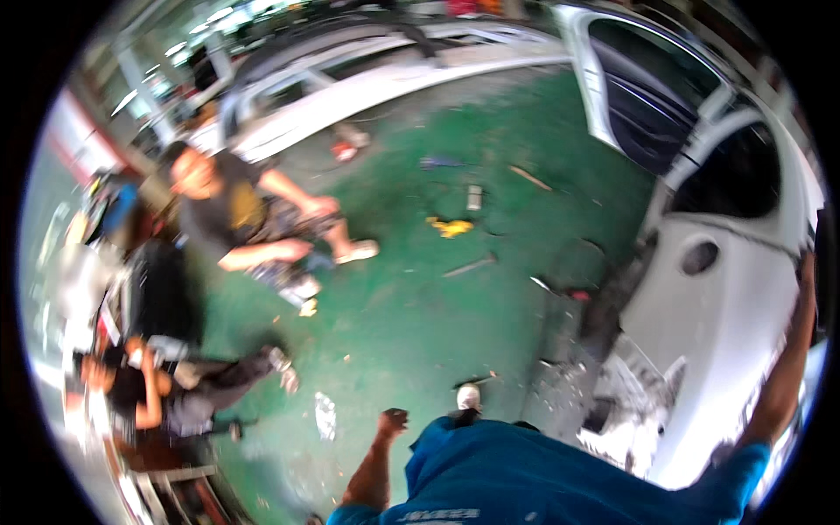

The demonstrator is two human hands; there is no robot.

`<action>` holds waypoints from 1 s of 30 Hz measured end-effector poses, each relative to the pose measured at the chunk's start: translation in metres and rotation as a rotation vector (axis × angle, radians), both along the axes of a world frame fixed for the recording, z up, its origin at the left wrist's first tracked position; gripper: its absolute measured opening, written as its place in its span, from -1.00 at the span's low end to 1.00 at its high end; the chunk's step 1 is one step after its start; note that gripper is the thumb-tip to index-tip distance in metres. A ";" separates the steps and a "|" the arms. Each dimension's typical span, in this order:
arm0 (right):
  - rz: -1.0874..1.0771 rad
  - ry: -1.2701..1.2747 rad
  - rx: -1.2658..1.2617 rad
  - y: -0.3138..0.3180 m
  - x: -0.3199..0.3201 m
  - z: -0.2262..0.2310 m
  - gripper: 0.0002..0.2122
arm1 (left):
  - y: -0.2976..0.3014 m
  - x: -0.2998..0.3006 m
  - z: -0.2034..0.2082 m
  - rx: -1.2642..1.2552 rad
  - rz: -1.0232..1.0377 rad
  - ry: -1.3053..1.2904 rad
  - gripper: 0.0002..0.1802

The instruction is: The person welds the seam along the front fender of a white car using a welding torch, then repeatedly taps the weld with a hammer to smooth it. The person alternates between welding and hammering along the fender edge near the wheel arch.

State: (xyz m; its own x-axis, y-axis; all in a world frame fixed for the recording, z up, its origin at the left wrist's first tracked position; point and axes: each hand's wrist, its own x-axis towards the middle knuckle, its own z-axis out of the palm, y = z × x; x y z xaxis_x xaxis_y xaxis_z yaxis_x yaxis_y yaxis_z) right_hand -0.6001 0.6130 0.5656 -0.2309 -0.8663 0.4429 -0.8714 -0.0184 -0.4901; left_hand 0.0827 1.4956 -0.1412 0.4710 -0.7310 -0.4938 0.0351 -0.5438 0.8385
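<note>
My left hand [394,423] hangs over the green floor in front of my blue shirt. Its fingers are curled in, and nothing shows in them. Off to the right, my right arm stretches up along the white car body [700,302]. At the far end of that arm, my right hand [806,267] is at the upper edge of the rear panel; its fingers are too blurred to make out. A round dark opening [700,258] sits in the panel. Torn, ragged metal [643,394] shows low on the car's near end.
An open car door [647,83] swings out at the far right. Two people [219,197] sit at the left. On the green floor lie a yellow tool [450,227], a light canister [474,197], a red-handled tool [573,295] and clear crumpled plastic [325,416]. Long white panels [350,96] stand at the back.
</note>
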 end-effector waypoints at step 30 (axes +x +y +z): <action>0.360 -0.892 0.230 -0.055 0.303 -0.202 -0.65 | -0.597 0.219 0.157 -0.116 0.256 0.956 -0.62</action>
State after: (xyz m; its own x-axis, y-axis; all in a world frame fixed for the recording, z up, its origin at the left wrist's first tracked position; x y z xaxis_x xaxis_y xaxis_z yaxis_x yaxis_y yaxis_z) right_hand -0.2971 0.5578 0.3636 -0.1039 -0.9935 0.0469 -0.1419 -0.0319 -0.9894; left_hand 0.3020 0.8989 0.0155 0.0622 -0.7308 -0.6798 0.8283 -0.3422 0.4436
